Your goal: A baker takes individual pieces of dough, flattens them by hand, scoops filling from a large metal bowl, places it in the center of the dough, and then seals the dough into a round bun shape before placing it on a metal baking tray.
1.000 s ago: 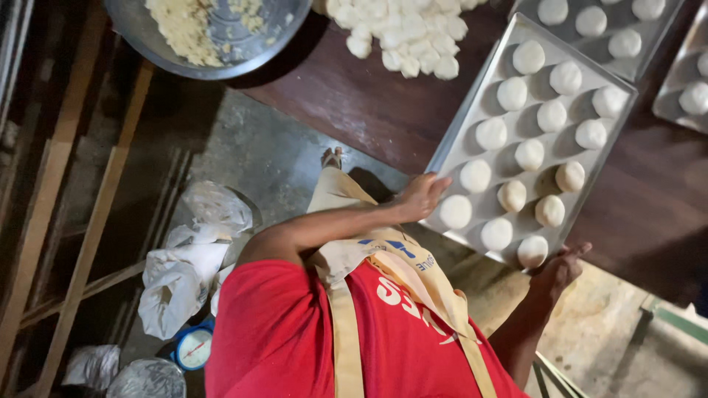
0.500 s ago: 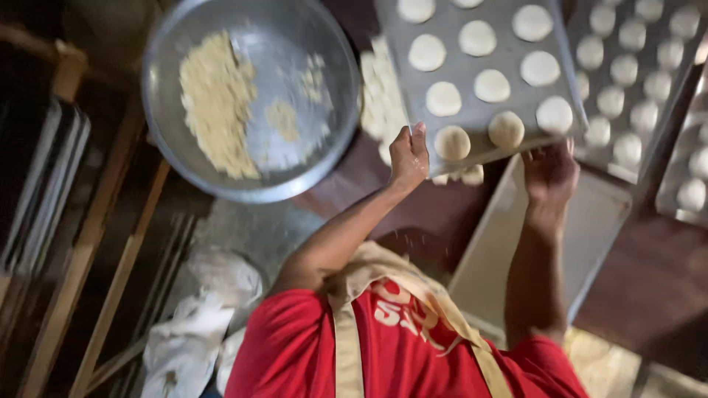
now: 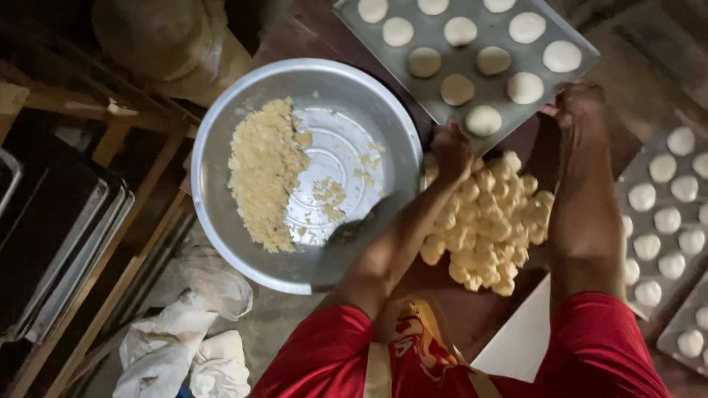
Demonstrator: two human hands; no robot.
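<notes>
Overhead, looking straight down on a person in a red shirt and tan apron at a dark wooden counter [image 3: 324, 37]. Both arms reach up and away from the body, lifting a metal baking tray [image 3: 582, 44] that carries rows of flattened pale dough rounds [image 3: 525, 87]. The left hand [image 3: 451, 147] grips the tray's near corner from below, fingers curled shut around the edge, just beside one dough round. The right hand [image 3: 579, 103] clamps the tray's right edge, also closed on it, with the thumb side hidden under the metal. The tray sits tilted at the top of the view, directly above and touching both hands.

Beneath the forearms, between them, lies a heap of small dough pieces [image 3: 487, 221] on the counter. To the left of the left arm stands a wide metal bowl [image 3: 221, 133] holding crumbly yellow filling [image 3: 265, 177] piled along its left side. At the right edge, more trays of dough rounds [image 3: 664, 214] rest on the counter. Lower left, crumpled white cloths [image 3: 177, 354] lie on the floor near stacked dark trays [image 3: 59, 243].
</notes>
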